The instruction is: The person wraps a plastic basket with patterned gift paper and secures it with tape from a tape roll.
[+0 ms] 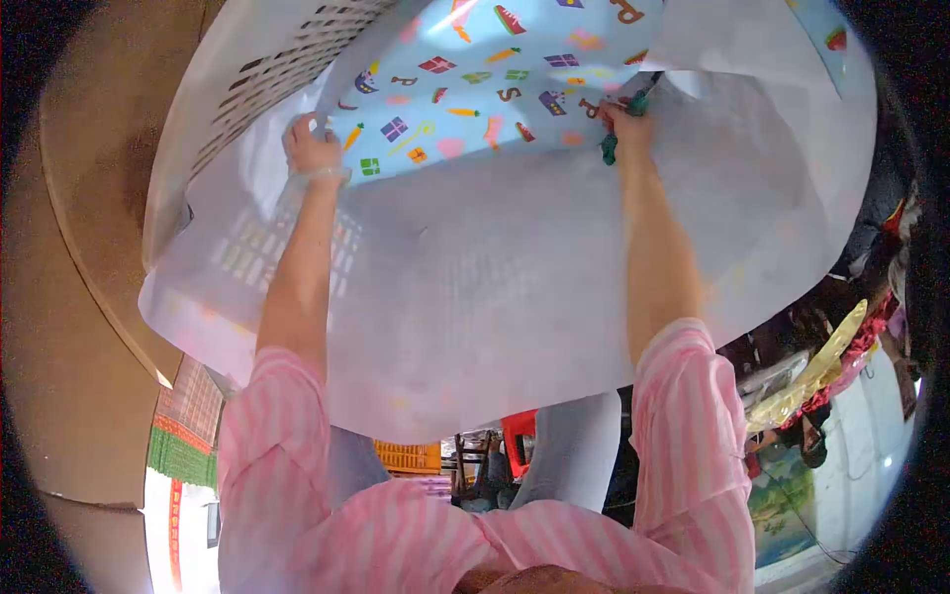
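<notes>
A wide sheet, white on its plain side (475, 267), spreads across the view. Its light blue side (465, 129) carries small coloured pictures of carrots, gift boxes, boats and letters. My left hand (314, 150), with a pale band at the wrist, is closed on the left edge of the blue part. At the right end of that blue part, my right hand (625, 121) is closed round green-handled scissors (609, 148). A dark blade tip shows just above the fingers, beside the sheet's cut edge.
A white slotted plastic basket (223, 124) stands at the upper left, partly under the sheet. Brown cardboard (89, 297) fills the left side. Below are an orange crate (408, 456) and a red plastic item (518, 441). Mixed goods with yellow wrapping (811, 381) lie at right.
</notes>
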`<state>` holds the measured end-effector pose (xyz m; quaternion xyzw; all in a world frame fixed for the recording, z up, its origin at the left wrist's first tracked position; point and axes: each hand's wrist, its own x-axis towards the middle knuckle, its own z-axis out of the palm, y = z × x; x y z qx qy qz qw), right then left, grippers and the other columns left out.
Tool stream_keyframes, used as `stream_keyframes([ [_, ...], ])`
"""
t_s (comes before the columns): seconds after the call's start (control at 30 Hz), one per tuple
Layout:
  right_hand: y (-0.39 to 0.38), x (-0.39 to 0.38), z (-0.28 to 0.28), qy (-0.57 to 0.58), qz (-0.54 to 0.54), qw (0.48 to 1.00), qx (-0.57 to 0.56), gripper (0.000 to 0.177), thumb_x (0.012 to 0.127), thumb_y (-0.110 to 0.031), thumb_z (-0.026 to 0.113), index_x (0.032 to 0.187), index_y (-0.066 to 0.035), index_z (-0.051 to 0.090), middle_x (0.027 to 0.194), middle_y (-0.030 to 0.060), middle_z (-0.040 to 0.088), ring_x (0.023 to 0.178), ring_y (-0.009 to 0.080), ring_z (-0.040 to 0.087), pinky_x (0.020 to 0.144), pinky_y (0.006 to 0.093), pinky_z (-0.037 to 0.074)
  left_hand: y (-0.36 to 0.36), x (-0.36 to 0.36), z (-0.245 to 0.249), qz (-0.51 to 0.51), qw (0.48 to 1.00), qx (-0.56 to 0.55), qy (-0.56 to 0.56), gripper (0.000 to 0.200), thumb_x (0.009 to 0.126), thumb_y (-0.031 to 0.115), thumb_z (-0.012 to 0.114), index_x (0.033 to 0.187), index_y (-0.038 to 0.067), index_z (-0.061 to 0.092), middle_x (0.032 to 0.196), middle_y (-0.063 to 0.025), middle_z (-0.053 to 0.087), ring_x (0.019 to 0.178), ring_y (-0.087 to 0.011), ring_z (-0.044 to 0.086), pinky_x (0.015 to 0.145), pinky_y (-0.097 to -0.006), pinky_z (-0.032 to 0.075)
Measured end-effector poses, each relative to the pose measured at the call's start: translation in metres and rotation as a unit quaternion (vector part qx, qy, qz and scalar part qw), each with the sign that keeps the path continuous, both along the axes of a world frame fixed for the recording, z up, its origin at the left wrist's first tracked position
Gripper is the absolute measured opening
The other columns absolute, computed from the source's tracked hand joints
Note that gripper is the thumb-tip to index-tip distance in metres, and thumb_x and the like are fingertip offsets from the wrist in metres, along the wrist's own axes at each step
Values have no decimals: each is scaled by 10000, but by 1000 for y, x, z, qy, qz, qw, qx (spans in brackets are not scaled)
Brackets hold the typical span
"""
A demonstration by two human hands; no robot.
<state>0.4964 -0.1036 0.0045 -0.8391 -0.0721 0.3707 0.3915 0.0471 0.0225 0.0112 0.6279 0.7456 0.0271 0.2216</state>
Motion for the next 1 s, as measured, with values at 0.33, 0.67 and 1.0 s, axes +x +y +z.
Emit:
stream_keyframes([
  [0.33, 7, 7, -5, 26, 15, 997, -74, 280, 651, 1, 715, 868, 19, 538, 756, 91, 603, 617, 179, 593, 499, 280, 448, -74, 100, 31, -501, 856, -106, -62, 693, 723, 172, 639, 1329, 107, 309, 1392, -53, 287, 1280, -216, 276, 1053, -395, 232],
  [0.67, 5, 17, -29, 87, 35, 995, -40, 124, 692, 7, 667, 777, -9, 578, 685, 58, 576, 549, 155, 528, 463, 280, 378, -58, 79, 1, -510, 855, -70, -60, 772, 716, 282, 662, 1358, 124, 262, 1422, -36, 245, 1306, -195, 231, 1065, -385, 197],
  [1.0, 18, 4, 73, 190, -13, 947, -259, 242, 728, -276, 638, 768, -80, 501, 627, 42, 442, 537, 169, 434, 458, 322, 362, -49, 68, 13, -523, 851, -17, -53, 803, 663, 343, 684, 1331, 101, 309, 1401, -44, 282, 1292, -200, 266, 1061, -387, 199],
])
